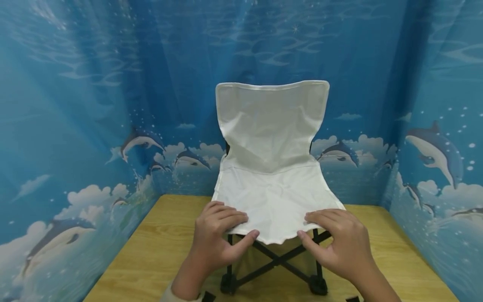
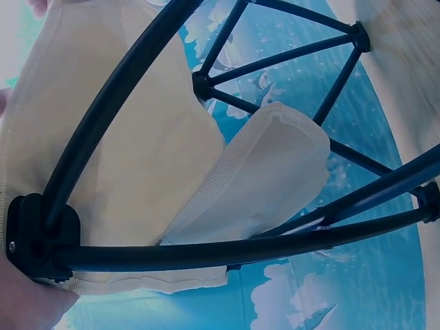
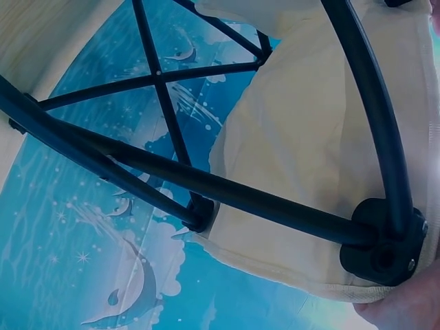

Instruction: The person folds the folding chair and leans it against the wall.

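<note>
A small folding chair with a white fabric seat and back [image 1: 269, 193] stands upright on a dark crossed-tube frame [image 1: 278, 261]. Over the seat's front left corner rests my left hand [image 1: 219, 233], fingers lying fairly straight on the fabric and thumb along the front edge. My right hand [image 1: 339, 239] lies the same way on the front right corner. Both wrist views look up under the seat, where a black plastic joint [image 2: 41, 237] and its counterpart [image 3: 383, 242] join tubes beside each hand. The fabric hides part of both palms' contact.
The chair stands on a wood-grain table [image 1: 151, 247]. Blue curtains [image 1: 173, 54] printed with dolphins and clouds enclose the back and both sides. The chair's foot caps [image 1: 318, 285] sit on the tabletop near the front.
</note>
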`<state>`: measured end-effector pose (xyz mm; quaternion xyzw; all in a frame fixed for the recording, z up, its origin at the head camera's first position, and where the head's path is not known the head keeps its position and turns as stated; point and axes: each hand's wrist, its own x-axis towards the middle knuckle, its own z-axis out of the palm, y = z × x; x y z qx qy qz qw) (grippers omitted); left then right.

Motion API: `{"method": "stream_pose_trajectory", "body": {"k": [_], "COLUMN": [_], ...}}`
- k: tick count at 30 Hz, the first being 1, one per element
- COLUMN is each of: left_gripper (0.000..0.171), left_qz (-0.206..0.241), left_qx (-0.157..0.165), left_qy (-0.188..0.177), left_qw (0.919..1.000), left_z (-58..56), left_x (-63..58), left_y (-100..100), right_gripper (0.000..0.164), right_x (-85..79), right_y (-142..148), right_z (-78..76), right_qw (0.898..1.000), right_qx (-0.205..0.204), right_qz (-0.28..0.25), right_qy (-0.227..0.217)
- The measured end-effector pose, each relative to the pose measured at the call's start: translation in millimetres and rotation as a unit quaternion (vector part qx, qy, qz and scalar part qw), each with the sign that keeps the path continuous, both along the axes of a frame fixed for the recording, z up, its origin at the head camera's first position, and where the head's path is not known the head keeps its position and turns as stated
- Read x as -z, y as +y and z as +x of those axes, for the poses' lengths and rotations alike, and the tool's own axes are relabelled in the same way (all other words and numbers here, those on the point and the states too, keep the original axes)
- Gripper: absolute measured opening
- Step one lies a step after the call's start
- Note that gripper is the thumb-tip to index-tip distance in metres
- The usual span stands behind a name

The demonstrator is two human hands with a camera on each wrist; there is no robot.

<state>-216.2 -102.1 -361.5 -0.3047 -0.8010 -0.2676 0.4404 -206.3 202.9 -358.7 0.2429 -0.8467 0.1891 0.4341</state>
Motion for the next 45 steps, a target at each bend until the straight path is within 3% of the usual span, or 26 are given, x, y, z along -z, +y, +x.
{"method": "stream_pose_trajectory", "body": {"k": [28,45], "left_gripper": [0.03,0.024], "left_qz": [0.0,0.012], "left_qx": [-0.007,0.014], "left_qy": [0.009,0.053], "left_qw": [0.9999,0.9984], "left_z": [9.4,12.7], "left_x": [-9.7,-24.2], "left_y": [7.2,18.0], "right_gripper": [0.026,0.025], "right_x": [-9.1,-22.9], "right_y": [-9.3,-18.4], "right_z": [5.9,10.1], "right_qw": [0.999,0.999], "right_qx": [-0.016,-0.031], "right_qz": [-0.021,-0.032], "right_qy": [0.019,0.027]}}
